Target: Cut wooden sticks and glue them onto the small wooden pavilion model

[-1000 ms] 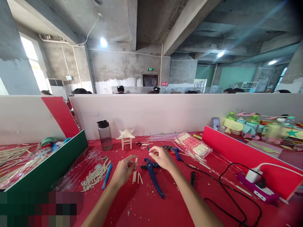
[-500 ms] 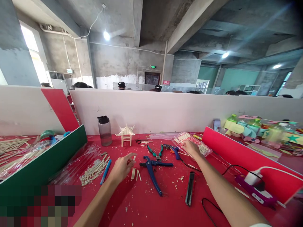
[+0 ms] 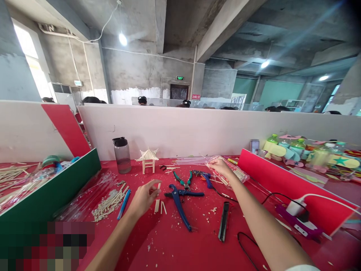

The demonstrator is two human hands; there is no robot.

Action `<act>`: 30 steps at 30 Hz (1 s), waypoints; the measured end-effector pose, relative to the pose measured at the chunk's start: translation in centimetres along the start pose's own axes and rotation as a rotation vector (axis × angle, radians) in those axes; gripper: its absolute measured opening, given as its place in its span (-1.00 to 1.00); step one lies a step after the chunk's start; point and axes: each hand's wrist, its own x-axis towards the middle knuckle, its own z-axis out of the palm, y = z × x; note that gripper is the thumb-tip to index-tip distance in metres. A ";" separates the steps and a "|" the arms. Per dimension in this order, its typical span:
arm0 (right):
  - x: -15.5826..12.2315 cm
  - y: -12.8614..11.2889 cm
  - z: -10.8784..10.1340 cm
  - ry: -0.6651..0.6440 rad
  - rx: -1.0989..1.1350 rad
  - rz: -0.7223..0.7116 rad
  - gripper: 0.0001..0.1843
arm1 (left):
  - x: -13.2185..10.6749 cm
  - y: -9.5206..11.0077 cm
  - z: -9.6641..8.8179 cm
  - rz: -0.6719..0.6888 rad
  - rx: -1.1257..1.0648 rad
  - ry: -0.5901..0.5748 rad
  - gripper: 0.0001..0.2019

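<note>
My left hand (image 3: pixel 144 199) is raised over the left middle of the table, thumb and fingers pinching a short wooden stick (image 3: pixel 159 186). Several cut sticks (image 3: pixel 156 206) lie just below it on the red tabletop. Farther back on the right, my right hand (image 3: pixel 221 166) has its fingers closed at the end of a clear bag of long wooden sticks (image 3: pixel 239 174); what they grip is too small to make out. Blue-handled cutters (image 3: pixel 180 210), green-handled pliers (image 3: pixel 186 184) and a blue glue gun (image 3: pixel 207 180) lie between the hands. A small stick pavilion (image 3: pixel 148 160) stands behind.
A water bottle (image 3: pixel 122 156) stands by the white partition (image 3: pixel 175 131). On the left are a pile of short sticks (image 3: pixel 109 205) and a blue pen (image 3: pixel 124 204). A utility knife (image 3: pixel 223 222), cables and a purple power strip (image 3: pixel 301 226) occupy the right side.
My right hand has shifted slightly left and back along the bag of sticks. My left hand keeps the short stick almost in place. The whole view has moved a little.
</note>
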 end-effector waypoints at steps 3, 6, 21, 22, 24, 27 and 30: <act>-0.9 -3.6 0.9 -0.115 0.211 -0.039 -0.80 | 0.2 0.2 0.4 -0.068 -0.174 0.005 -0.55; -3.1 -8.2 3.3 -0.392 0.820 -0.023 -0.78 | 0.4 0.5 0.6 -0.123 -0.310 -0.018 -0.66; -10.8 -17.8 10.8 -0.538 1.024 0.000 -0.63 | 0.1 2.7 -0.7 -0.062 -0.477 -0.009 -0.75; -10.9 -17.6 10.9 -0.558 1.013 -0.014 -0.64 | 0.1 2.8 -0.7 -0.073 -0.489 0.003 -0.75; -11.2 -17.5 11.0 -0.585 0.989 -0.047 -0.65 | 0.2 2.8 -0.7 -0.099 -0.492 0.044 -0.75; -11.5 -17.9 11.0 -0.586 0.988 -0.080 -0.67 | 0.4 3.0 -1.0 -0.130 -0.470 0.091 -0.73; -11.7 -18.4 10.6 -0.568 1.022 -0.084 -0.65 | 0.9 3.4 -2.6 -0.148 -0.387 0.117 -0.72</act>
